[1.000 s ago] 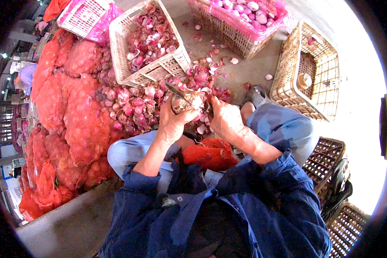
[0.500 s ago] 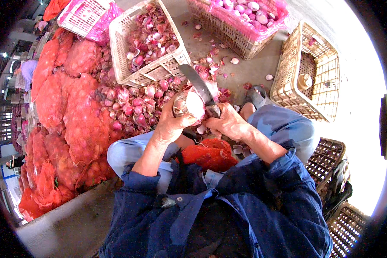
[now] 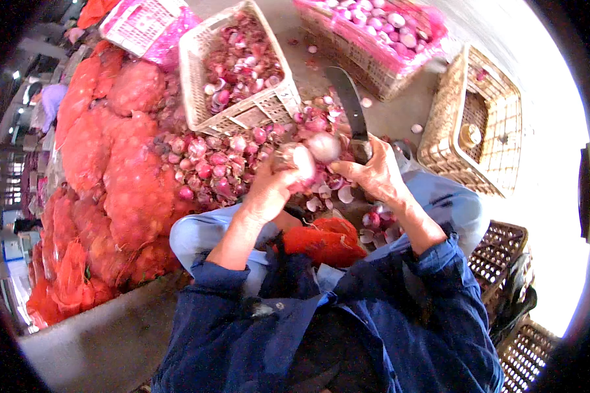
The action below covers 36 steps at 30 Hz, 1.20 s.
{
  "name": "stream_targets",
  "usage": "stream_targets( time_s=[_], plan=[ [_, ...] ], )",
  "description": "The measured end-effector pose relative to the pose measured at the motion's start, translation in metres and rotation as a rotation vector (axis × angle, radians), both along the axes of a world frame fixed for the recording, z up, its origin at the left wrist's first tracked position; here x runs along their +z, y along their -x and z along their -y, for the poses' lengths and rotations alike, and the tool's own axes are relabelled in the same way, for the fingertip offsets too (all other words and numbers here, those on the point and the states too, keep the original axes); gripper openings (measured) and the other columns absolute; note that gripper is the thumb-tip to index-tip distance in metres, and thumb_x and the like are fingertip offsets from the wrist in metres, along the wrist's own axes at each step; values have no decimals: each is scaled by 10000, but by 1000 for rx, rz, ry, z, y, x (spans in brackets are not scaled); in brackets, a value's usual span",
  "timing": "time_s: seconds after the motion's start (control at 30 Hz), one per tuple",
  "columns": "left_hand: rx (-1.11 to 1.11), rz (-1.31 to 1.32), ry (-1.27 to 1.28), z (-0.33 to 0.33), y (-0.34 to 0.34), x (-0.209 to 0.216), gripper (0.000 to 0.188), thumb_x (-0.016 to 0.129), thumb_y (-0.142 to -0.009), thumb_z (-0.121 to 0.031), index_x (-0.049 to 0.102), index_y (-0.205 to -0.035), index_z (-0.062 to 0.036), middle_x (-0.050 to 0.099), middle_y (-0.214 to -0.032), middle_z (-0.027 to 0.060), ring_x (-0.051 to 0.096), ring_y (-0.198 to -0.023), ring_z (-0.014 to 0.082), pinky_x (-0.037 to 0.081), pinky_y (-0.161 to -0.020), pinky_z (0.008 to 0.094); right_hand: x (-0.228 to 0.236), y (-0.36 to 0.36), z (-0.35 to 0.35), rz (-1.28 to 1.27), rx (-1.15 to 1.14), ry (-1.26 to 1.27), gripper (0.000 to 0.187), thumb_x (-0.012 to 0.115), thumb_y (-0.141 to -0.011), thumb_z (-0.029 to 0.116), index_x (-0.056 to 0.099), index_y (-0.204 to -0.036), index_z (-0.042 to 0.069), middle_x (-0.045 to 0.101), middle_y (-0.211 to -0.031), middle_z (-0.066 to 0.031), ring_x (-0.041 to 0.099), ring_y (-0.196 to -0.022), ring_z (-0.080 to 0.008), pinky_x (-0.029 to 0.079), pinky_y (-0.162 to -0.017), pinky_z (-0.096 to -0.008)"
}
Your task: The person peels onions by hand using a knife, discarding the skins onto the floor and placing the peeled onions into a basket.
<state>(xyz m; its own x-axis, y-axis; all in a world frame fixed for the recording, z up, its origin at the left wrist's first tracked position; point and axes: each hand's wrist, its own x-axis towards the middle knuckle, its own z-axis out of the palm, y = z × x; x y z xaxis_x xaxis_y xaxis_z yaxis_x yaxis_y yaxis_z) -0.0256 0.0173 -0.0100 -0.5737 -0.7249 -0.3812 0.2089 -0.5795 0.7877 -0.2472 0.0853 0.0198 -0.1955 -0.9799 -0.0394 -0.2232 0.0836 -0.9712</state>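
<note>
Grip of the left hand point(image 3: 267, 190) is curled firmly round a large onion point(image 3: 299, 159), its pale face turned up; the right hand point(image 3: 377, 171) has its fingers closed on the handle of a knife point(image 3: 353, 103), blade up and away from the body, thumb reaching toward the onion. Between the 2 hands is a blurred pale round piece point(image 3: 323, 147), and whether it is a cut part or a second onion I cannot tell. Peeling of the held onion looks partly done, with brownish skin left near the palm. Just beyond the hands, a heap of unpeeled onions point(image 3: 206, 169) suggests much remains, as do the bulging red mesh sacks point(image 3: 134, 173) on the left. Ahead, 1 white crate point(image 3: 246, 120) holds skins and scraps, while the pink-lined crate point(image 3: 355, 60) is piled with smooth, bare onions, apparently the finished share. Working room is narrow: the knees point(image 3: 203, 234) bound it on both sides and the white crate's near edge lies just past the heap. More open floor point(image 3: 392, 116) lies ahead on the right, before the pale slatted crate point(image 3: 439, 128), though the blade points into that gap.
</note>
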Motion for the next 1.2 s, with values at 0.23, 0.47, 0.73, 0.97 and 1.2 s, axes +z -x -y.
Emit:
stream_targets(
  time_s=[0.23, 0.47, 0.73, 0.97, 1.2],
  plan=[
    [-193, -142, -34, -7, 14, -5, 572, 774, -807, -248, 497, -1283, -94, 603, -1065, 22, 617, -926, 163, 581, -690, 345, -28, 9, -4, 412, -102, -233, 340, 704, -692, 38, 654, -1021, -28, 681, -902, -96, 643, -753, -183, 536, -695, -317],
    [143, -79, 119, -20, -2, -14, 614, 765, -784, -86, 475, -1323, -36, 622, -1159, 71, 609, -1042, 190, 485, -958, 347, -2, -42, -6, 587, -196, -156, 342, 676, -677, -43, 642, -1016, -26, 671, -823, -69, 636, -688, -194, 540, -643, -328],
    [190, -215, 164, -2, 30, -25, 339, 680, -786, -85, 635, -1114, -11, 678, -1087, 86, 653, -974, 197, 522, -886, 338, -35, -5, -8, 896, -283, -235, 426, 645, -710, -53, 610, -1131, 4, 658, -1013, -105, 658, -872, -227, 569, -687, -356],
    [142, -248, -41, 14, -17, 19, 456, 684, -872, -311, 557, -1252, -93, 670, -1052, 79, 655, -774, 194, 527, -561, 286, -51, 12, -9, 507, -262, -304, 346, 708, -710, -14, 651, -1050, 6, 674, -943, -45, 616, -800, -165, 510, -749, -333],
    [204, -262, -86, 17, -18, 7, 386, 629, -930, -341, 553, -1229, -109, 665, -956, 69, 638, -697, 190, 494, -475, 281, -27, -10, -14, -412, -64, 163, 430, 717, -835, 274, 621, -1100, -50, 681, -995, -232, 669, -926, -385, 514, -863, -413]
  ],
)
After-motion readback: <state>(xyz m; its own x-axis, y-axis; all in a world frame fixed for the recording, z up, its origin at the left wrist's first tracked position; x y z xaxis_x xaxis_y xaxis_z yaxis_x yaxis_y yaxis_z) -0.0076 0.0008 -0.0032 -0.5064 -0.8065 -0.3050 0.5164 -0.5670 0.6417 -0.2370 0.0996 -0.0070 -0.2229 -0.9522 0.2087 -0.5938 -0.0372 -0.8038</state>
